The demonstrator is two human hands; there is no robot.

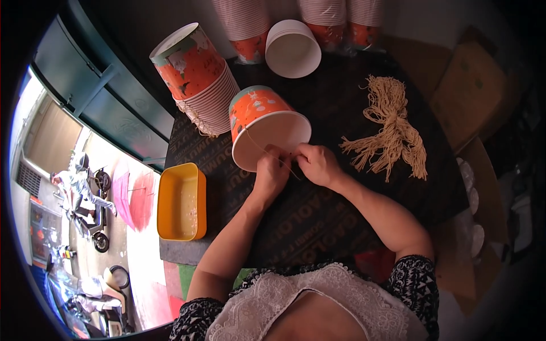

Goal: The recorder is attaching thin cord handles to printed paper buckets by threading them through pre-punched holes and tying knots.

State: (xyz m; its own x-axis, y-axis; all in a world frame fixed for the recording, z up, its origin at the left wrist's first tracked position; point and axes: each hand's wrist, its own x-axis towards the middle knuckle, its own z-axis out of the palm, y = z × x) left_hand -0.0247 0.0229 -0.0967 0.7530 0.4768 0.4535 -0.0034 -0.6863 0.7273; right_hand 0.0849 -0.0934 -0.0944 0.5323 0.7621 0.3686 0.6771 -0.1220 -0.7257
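Note:
An orange paper bucket (263,108) with a white rim lies tipped on the dark table, its open mouth facing me. A thin cord (256,142) runs from the left side of the rim across the mouth to my fingers. At the near edge of the mouth my left hand (273,170) is closed, pinching the cord, with its fingertips partly inside. My right hand (319,165) is closed beside it at the rim's lower right; what its fingertips pinch is hidden. To the right lies a bundle of beige cords (392,128), tied in the middle.
A yellow plastic box (203,199) with small pale bits stands at the left edge. Behind it leans a bucket stack (190,71) with cords hanging. A white-mouthed bucket (293,50) and wrapped stacks (244,28) line the back. Cardboard (475,85) is at right; a street lies left.

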